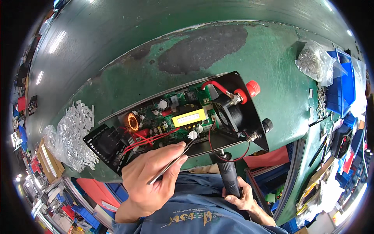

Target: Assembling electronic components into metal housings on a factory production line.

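My left hand [148, 181] pinches a pair of metal tweezers [167, 169]. Their tips reach a round white-topped component [193, 135] on a green circuit board [180, 102]; contact is unclear. That board lies in an open metal housing with a yellow transformer [188, 118], a copper-wound coil [132, 122] and red wires [157, 137]. At its right end are a fan [223, 118] and a black end panel [255, 117] with red [253, 89] and black [267, 124] terminals. My right hand [243, 198] grips what looks like a black electric screwdriver [228, 174], tip upward beside the housing's near edge.
A clear bag of small pale strips [76, 136] lies left of the housing. At the right stand a bag of small metal parts [314, 60] and a blue bin [338, 93]. The green tabletop [272, 54] has a dark worn patch.
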A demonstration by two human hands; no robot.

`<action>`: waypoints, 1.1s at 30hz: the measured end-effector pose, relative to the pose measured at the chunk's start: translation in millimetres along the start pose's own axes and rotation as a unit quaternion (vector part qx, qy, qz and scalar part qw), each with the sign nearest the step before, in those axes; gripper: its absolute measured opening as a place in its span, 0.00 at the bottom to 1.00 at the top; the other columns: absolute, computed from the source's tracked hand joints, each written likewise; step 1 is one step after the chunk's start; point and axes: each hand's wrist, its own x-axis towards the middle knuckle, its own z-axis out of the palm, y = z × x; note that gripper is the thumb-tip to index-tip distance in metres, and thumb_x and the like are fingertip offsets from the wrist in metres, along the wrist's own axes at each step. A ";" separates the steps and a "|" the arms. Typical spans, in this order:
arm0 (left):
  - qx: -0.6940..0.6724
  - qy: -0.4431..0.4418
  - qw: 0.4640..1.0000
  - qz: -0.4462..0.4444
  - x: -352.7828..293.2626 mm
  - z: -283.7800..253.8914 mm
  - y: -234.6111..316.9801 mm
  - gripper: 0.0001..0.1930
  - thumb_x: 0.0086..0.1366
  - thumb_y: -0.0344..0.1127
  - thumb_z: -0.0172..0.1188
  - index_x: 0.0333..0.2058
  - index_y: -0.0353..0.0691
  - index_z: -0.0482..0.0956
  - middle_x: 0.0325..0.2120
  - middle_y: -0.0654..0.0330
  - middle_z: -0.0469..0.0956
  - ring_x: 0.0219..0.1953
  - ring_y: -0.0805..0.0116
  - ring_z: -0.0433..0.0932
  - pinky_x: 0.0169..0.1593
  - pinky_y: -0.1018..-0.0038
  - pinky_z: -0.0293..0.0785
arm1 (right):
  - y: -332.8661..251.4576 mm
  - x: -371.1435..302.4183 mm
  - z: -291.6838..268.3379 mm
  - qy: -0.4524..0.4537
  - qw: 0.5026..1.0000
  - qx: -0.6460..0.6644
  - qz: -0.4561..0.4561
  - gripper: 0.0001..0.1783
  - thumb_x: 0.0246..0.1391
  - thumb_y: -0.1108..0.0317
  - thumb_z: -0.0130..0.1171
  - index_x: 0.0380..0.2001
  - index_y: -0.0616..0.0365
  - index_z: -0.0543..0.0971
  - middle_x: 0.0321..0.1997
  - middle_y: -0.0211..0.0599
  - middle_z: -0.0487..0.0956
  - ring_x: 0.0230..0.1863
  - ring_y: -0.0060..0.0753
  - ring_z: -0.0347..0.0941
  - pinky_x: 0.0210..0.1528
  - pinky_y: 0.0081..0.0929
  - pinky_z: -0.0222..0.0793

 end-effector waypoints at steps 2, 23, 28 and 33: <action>-0.011 -0.006 1.000 0.002 3.9 1.7 -0.8 0.14 0.55 0.20 0.72 0.41 0.31 0.81 0.35 0.51 0.86 0.33 0.58 0.87 0.36 0.72 0.83 | -1.6 -0.3 -6.0 0.002 0.999 -0.038 0.006 0.27 0.52 0.59 0.72 0.48 0.64 0.73 0.35 0.38 0.82 0.35 0.27 0.77 0.42 0.27 0.73; -0.007 -0.084 0.996 -0.030 18.8 -9.0 0.9 0.17 0.51 0.19 0.72 0.40 0.37 0.83 0.36 0.51 0.86 0.37 0.60 0.87 0.39 0.71 0.83 | 2.3 3.0 -12.6 0.001 0.997 -0.078 -0.024 0.23 0.51 0.67 0.71 0.46 0.64 0.73 0.34 0.37 0.82 0.33 0.26 0.77 0.40 0.28 0.74; -0.013 -0.089 0.995 -0.040 19.4 -7.9 -0.7 0.16 0.51 0.19 0.72 0.40 0.36 0.84 0.36 0.52 0.86 0.37 0.60 0.87 0.39 0.72 0.83 | 4.9 4.1 -14.5 -0.002 0.997 -0.075 -0.033 0.23 0.51 0.67 0.71 0.46 0.65 0.73 0.34 0.38 0.82 0.34 0.27 0.78 0.41 0.28 0.75; 0.021 -0.082 0.996 -0.023 16.5 -11.3 0.7 0.14 0.52 0.19 0.72 0.39 0.35 0.84 0.35 0.52 0.86 0.36 0.61 0.87 0.37 0.73 0.83 | 5.0 2.9 -16.2 0.008 0.997 -0.069 -0.020 0.24 0.50 0.63 0.71 0.45 0.66 0.74 0.33 0.39 0.82 0.33 0.27 0.78 0.40 0.28 0.75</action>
